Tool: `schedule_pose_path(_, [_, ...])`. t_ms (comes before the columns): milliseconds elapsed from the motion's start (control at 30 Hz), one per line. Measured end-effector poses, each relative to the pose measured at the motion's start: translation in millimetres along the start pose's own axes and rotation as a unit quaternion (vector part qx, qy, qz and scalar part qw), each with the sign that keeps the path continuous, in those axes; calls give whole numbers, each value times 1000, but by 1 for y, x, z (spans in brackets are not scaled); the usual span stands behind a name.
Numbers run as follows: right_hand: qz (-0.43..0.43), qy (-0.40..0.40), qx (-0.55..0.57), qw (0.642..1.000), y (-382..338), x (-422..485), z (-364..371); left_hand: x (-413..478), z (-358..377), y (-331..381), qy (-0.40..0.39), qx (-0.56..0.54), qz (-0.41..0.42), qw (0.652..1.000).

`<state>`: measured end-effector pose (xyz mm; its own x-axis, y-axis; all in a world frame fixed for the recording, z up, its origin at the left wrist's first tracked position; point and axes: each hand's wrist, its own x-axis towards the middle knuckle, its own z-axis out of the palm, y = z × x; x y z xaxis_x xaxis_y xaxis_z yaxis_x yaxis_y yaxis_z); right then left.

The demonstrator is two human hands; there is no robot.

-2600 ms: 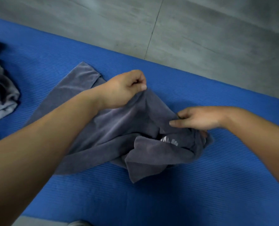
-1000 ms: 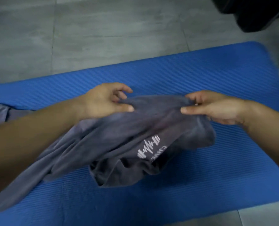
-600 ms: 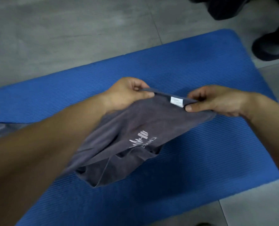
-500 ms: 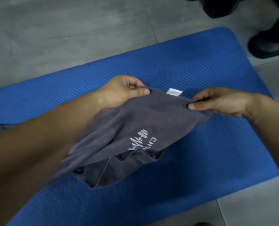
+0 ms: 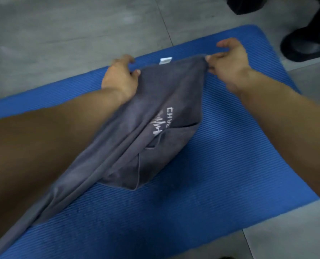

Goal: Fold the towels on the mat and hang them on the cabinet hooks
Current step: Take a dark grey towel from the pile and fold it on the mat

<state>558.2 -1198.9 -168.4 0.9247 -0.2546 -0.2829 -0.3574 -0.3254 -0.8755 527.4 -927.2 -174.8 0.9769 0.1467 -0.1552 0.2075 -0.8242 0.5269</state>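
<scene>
Stretching far edge of dark grey terry towel | edge pinched at each end by left hand & right hand, pulled taut, prob. to flatten cloth | rest trailed on blue ribbed foam mat, bunched twd near-left | fold not yet made

You are looking down at a floor of large matt grey stone-look tiles, mottled with paler streaks and lit softly and evenly. A thin dark grout line runs down from the top edge, and another grout joint crosses the lighter tile at the lower right. At the upper right a black shoe stands on the floor, with a dark bulky object beside it at the top edge, too cropped to identify.
</scene>
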Motion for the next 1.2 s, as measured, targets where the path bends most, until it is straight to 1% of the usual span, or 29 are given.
schedule_pose_path(67, [15, -2, -37, 999, 5, -8, 6, -15, 2, -1, 13, 40, -22, 999])
schedule_pose_path(100, [23, -7, -69, 997, 8, -17, 8, -27, 3, -2, 5, 63, -7, 998])
schedule_pose_path(133, [34, -27, -89, 995, 14, -30, 10, -41, 4, -5, -14, 77, 15, 997])
schedule_pose_path(200, [38, -119, -109, 986, 28, -62, 13, -72, 7, -16, -59, 94, 49, 993])
schedule_pose_path(233, [33, -185, -111, 976, 35, -79, 16, -88, 9, -23, -72, 107, 55, 990])
schedule_pose_path(300, [39, -313, -95, 944, 45, -109, 22, -114, 13, -40, -89, 130, 44, 987])
schedule_pose_path(333, [50, -355, -82, 930, 49, -120, 27, -124, 16, -48, -101, 134, 33, 985])
schedule_pose_path(367, [58, -376, -79, 921, 53, -127, 33, -132, 18, -55, -117, 138, 21, 983])
schedule_pose_path(433, [48, -374, -113, 919, 59, -135, 45, -140, 23, -65, -140, 149, 16, 979])
schedule_pose_path(500, [11, -349, -167, 922, 61, -140, 51, -143, 25, -69, -148, 141, 20, 979])
schedule_pose_path(567, [-4, -316, -187, 930, 61, -144, 52, -145, 25, -69, -160, 119, 14, 980])
schedule_pose_path(700, [26, -259, -175, 949, 69, -149, 40, -150, 22, -69, -174, 108, 9, 979])
schedule_pose_path(767, [32, -229, -143, 962, 74, -151, 29, -153, 23, -68, -181, 115, 15, 977])
schedule_pose_path(833, [19, -234, -94, 967, 72, -152, 24, -157, 26, -69, -178, 123, 23, 976])
schedule_pose_path(900, [7, -274, -73, 959, 67, -156, 32, -160, 28, -70, -172, 127, 26, 976])
schedule_pose_path(933, [1, -298, -86, 951, 65, -158, 39, -162, 29, -72, -168, 129, 24, 977])
schedule_pose_path(1000, [-25, -328, -152, 932, 64, -160, 56, -165, 29, -77, -164, 138, 15, 977])
schedule_pose_path(1033, [-55, -331, -200, 921, 64, -160, 63, -167, 28, -81, -164, 142, 9, 976])
schedule_pose_path(1100, [-127, -309, -302, 893, 62, -159, 72, -170, 26, -87, -166, 141, 3, 976])
schedule_pose_path(1133, [-139, -295, -321, 889, 60, -159, 73, -171, 25, -89, -169, 138, 2, 976])
schedule_pose_path(1167, [-128, -283, -311, 898, 61, -160, 73, -172, 23, -91, -173, 136, 2, 976])
schedule_pose_path(1200, [-100, -274, -281, 915, 63, -161, 71, -173, 22, -92, -177, 136, 2, 975])
